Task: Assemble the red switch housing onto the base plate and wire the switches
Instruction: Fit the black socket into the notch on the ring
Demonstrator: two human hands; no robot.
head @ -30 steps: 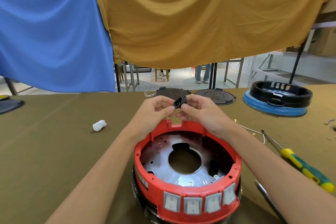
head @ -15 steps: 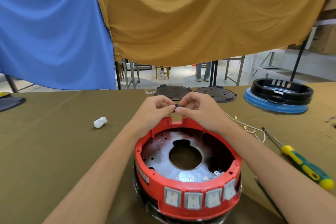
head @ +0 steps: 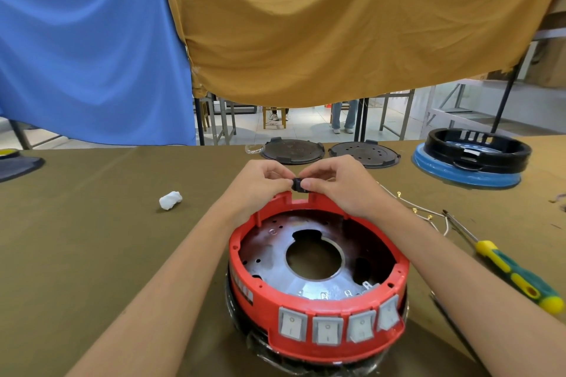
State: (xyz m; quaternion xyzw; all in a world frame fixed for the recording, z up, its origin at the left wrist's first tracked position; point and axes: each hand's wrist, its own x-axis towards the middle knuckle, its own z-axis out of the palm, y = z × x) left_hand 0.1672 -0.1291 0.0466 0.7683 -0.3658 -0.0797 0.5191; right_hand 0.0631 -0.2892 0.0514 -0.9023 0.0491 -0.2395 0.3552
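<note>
The red switch housing (head: 266,294) is a ring sitting over a silver base plate (head: 275,257) with a round central hole. Several grey rocker switches (head: 326,329) line its near wall. At the far rim there is a rectangular notch (head: 301,198). Just above that notch, my left hand (head: 260,184) and my right hand (head: 340,184) together pinch a small black socket part (head: 297,184) between thumbs and fingertips. Most of the part is hidden by my fingers.
A yellow-green screwdriver (head: 517,275) and thin white wires with terminals (head: 419,211) lie to the right. Two dark round plates (head: 292,151) (head: 364,154) and a black ring on a blue base (head: 471,159) stand at the back. A white wad (head: 170,199) lies left.
Both hands have lowered the black part from above the housing down to the notch in the far rim, and it has turned so less of it shows.
</note>
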